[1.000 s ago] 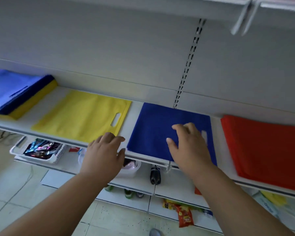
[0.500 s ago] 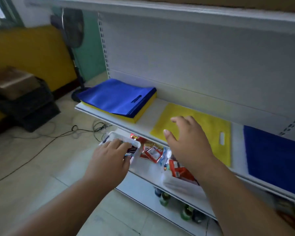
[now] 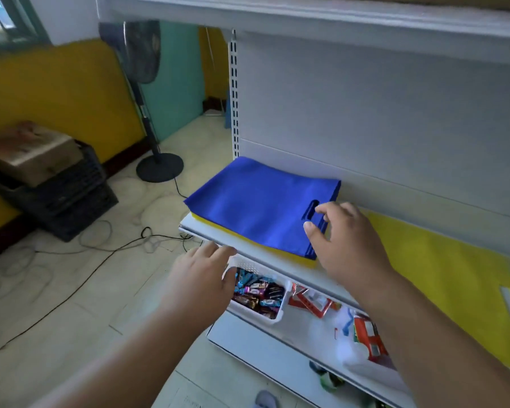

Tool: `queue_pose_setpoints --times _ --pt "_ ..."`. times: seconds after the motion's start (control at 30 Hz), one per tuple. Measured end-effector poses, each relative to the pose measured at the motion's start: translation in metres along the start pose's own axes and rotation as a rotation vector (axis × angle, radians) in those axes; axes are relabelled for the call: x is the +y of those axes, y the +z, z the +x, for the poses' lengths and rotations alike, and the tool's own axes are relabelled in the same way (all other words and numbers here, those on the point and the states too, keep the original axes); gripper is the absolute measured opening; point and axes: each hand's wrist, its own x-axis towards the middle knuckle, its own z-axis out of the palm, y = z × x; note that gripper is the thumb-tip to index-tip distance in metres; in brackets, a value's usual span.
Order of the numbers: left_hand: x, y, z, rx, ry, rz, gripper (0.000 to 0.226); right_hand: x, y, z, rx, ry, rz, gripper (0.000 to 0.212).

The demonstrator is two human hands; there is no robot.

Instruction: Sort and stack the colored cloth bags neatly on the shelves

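- White metal shelf (image 3: 249,245) is carrying a mixed pile at its left end: blue bags (image 3: 253,204) are lying over yellow bags (image 3: 283,251), the pile reaching close to the shelf's front edge and left corner.
- Yellow single bag (image 3: 442,272) is lying flat further right on the same shelf; dragging the pile sideways is likely to rumple it.
- Right hand (image 3: 345,245) is reaching the pile's right edge by the handle cut-out, fingers loosely curled, thumb touching blue cloth, nothing pinched yet; a shallow pinch risks lifting one layer only.
- Left hand (image 3: 200,282) is hovering spread below the shelf's front edge, holding nothing, above the snack basket (image 3: 278,312); slipping bags could be dropping there.
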Motion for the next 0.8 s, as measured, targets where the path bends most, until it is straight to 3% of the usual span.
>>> queue_pose_setpoints --times 0.23,0.47,0.57,0.8 --pt "-0.076 0.004 0.072 -0.074 0.01 -0.072 0.028 -0.024 0.039 0.039 0.048 0.147 -0.083 0.034" --pt "-0.15 0.015 0.13 -0.2 0.096 -0.211 0.034 -0.053 0.08 0.031 -0.066 0.563 -0.325 0.046" --pt "-0.167 0.022 0.151 -0.276 0.181 -0.21 0.04 -0.067 0.089 0.033 -0.051 0.661 -0.395 0.048" --pt "-0.19 0.017 0.18 -0.234 0.168 -0.346 0.025 -0.104 0.111 0.028 0.08 0.761 -0.264 0.04"
